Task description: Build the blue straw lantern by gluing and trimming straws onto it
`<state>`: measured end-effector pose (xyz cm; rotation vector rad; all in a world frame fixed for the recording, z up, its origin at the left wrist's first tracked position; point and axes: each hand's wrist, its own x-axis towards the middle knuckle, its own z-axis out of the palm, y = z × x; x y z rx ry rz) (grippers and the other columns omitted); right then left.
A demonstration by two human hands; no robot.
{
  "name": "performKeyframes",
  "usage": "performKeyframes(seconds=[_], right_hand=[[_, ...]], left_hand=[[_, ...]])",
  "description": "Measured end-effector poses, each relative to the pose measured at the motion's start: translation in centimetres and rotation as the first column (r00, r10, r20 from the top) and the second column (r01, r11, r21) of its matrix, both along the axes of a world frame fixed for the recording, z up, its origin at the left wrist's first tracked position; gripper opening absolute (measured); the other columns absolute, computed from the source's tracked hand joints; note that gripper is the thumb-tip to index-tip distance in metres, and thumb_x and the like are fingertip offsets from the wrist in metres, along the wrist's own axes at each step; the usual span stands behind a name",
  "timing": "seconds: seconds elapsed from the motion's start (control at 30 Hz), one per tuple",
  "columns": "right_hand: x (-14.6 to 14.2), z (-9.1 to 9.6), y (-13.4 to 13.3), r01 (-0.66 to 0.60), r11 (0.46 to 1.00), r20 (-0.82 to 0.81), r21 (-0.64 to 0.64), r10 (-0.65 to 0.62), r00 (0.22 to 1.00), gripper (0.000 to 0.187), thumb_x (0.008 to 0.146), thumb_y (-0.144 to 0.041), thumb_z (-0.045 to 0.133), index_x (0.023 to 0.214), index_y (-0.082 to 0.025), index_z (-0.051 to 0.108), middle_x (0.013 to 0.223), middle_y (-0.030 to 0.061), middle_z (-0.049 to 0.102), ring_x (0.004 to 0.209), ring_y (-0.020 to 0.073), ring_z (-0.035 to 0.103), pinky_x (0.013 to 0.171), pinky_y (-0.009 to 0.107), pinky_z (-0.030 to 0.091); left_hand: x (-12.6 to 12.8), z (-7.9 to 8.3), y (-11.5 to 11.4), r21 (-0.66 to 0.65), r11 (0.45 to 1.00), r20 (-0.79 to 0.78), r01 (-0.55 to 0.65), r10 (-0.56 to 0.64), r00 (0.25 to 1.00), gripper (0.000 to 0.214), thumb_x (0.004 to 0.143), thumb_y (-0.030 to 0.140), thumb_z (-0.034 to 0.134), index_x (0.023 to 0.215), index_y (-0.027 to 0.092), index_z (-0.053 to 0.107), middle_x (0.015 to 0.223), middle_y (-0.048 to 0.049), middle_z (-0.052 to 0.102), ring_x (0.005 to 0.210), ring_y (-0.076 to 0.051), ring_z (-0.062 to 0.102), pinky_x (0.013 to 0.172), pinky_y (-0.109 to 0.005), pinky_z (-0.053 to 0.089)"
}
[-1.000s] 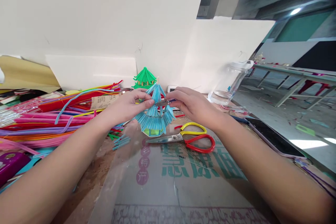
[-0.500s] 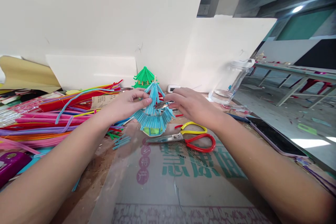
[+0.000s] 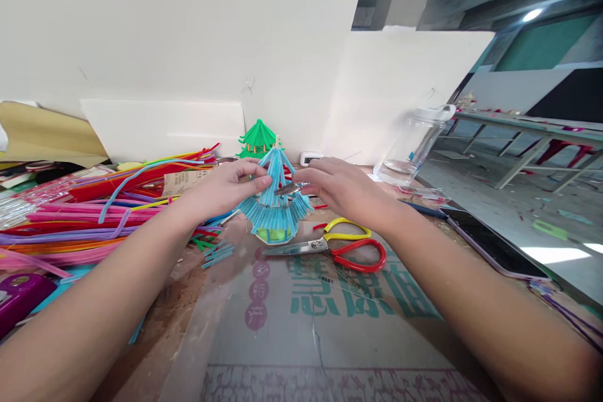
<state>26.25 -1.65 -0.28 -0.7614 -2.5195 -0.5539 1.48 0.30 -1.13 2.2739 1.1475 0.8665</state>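
Observation:
A light-blue pagoda model [image 3: 274,220], its tiers built of pipe cleaners, stands on the sheet in front of me. My left hand [image 3: 242,183] pinches the left side of its upper roof between thumb and fingers. From the right, my right hand [image 3: 336,185] is closed on a small shiny metal tool [image 3: 289,188], whose pointed tip reaches to the upper roof. Its handle is hidden in my fingers, so I cannot tell its exact kind. Just in front of the model lie scissors [image 3: 336,246] with one yellow and one red handle, partly spread.
Bundles of coloured pipe cleaners [image 3: 89,220] crowd the left, with short blue cut pieces [image 3: 218,255] near the model. Behind stands a green pagoda [image 3: 259,140] before a white board [image 3: 188,31]. At right are a clear jug [image 3: 409,147] and a phone [image 3: 494,244].
The metal tool's tip has shifted very slightly against the roof. Both hands and the blue pagoda stay almost where they were; the view has drifted a little.

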Motion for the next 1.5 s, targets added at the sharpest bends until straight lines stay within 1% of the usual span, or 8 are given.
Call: performKeyframes(seconds=[0.13,0.33,0.47,0.67,0.93,1.07,1.23,1.5], right_hand=[[0.01,0.06,-0.08,0.019,1.0,-0.004,0.006,-0.019,1.0,0.028,0.098,-0.028,0.038,0.111,-0.018,0.061,0.088,0.0071,0.062,0.082,0.0185,0.054,0.068,0.028,0.037],[0.33,0.27,-0.14,-0.042,0.994,-0.084,-0.096,0.034,0.996,0.025,0.097,-0.023,0.042,0.114,-0.017,0.058,0.097,0.0081,0.063,0.083,0.0172,0.055,0.068,0.027,0.039],[0.41,0.24,-0.11,-0.048,0.992,-0.067,-0.115,0.04,0.997,0.024,0.096,-0.023,0.044,0.116,-0.019,0.057,0.099,0.0085,0.063,0.085,0.0182,0.056,0.071,0.029,0.041],[0.2,0.18,-0.16,-0.072,0.992,-0.058,-0.102,0.067,0.996,0.024,0.097,-0.023,0.041,0.111,-0.015,0.059,0.096,0.0099,0.063,0.086,0.0185,0.056,0.071,0.029,0.042],[0.19,-0.33,0.36,-0.12,0.987,-0.087,-0.109,0.111,0.99,0.025,0.098,-0.026,0.04,0.113,-0.017,0.057,0.096,0.0089,0.064,0.088,0.0183,0.056,0.072,0.029,0.041],[0.13,-0.27,0.34,-0.103,0.99,-0.058,-0.092,0.098,0.993,0.025,0.098,-0.026,0.038,0.112,-0.017,0.058,0.096,0.0094,0.063,0.088,0.019,0.055,0.072,0.03,0.04],[0.08,-0.21,0.32,-0.069,0.997,-0.032,-0.03,0.069,0.997,0.027,0.098,-0.028,0.038,0.11,-0.017,0.06,0.088,0.0069,0.06,0.083,0.0185,0.053,0.069,0.029,0.038],[0.02,-0.24,0.34,-0.095,0.995,-0.043,-0.016,0.094,0.995,0.03,0.099,-0.026,0.035,0.106,-0.016,0.062,0.086,0.0075,0.061,0.081,0.018,0.053,0.067,0.028,0.037]], left_hand=[[0.04,0.08,-0.09,0.001,1.0,-0.017,-0.012,0.012,1.0,0.036,0.084,0.053,0.052,0.097,0.024,0.07,0.101,-0.0013,0.067,0.087,-0.021,0.061,0.072,-0.03,0.046],[0.17,0.32,-0.44,-0.001,1.0,-0.016,-0.03,0.03,0.999,0.04,0.082,0.056,0.054,0.094,0.022,0.071,0.1,-0.002,0.067,0.082,-0.02,0.059,0.07,-0.03,0.045],[0.22,0.4,-0.52,-0.003,1.0,-0.002,-0.025,0.025,1.0,0.038,0.083,0.054,0.054,0.093,0.022,0.07,0.099,-0.0016,0.066,0.079,-0.019,0.058,0.07,-0.029,0.045],[0.29,0.46,-0.56,-0.02,1.0,-0.013,-0.014,0.014,1.0,0.039,0.083,0.055,0.053,0.095,0.021,0.069,0.103,-0.0027,0.064,0.085,-0.02,0.059,0.07,-0.029,0.045],[0.16,0.41,-0.43,-0.001,1.0,-0.042,-0.008,0.008,0.999,0.037,0.084,0.053,0.052,0.095,0.022,0.069,0.108,-0.0027,0.064,0.092,-0.022,0.06,0.077,-0.031,0.047],[0.18,0.42,-0.46,-0.009,1.0,-0.04,-0.01,0.01,0.999,0.037,0.084,0.053,0.052,0.096,0.023,0.069,0.106,-0.0019,0.064,0.091,-0.021,0.06,0.075,-0.03,0.047],[0.2,0.38,-0.5,0.007,1.0,-0.047,-0.008,0.008,0.999,0.036,0.084,0.052,0.051,0.095,0.023,0.069,0.102,-0.0017,0.065,0.086,-0.02,0.06,0.072,-0.029,0.046],[0.19,0.33,-0.46,-0.014,1.0,-0.044,-0.02,0.019,0.999,0.039,0.083,0.055,0.052,0.097,0.022,0.069,0.098,-0.0016,0.066,0.083,-0.02,0.06,0.068,-0.028,0.045]])
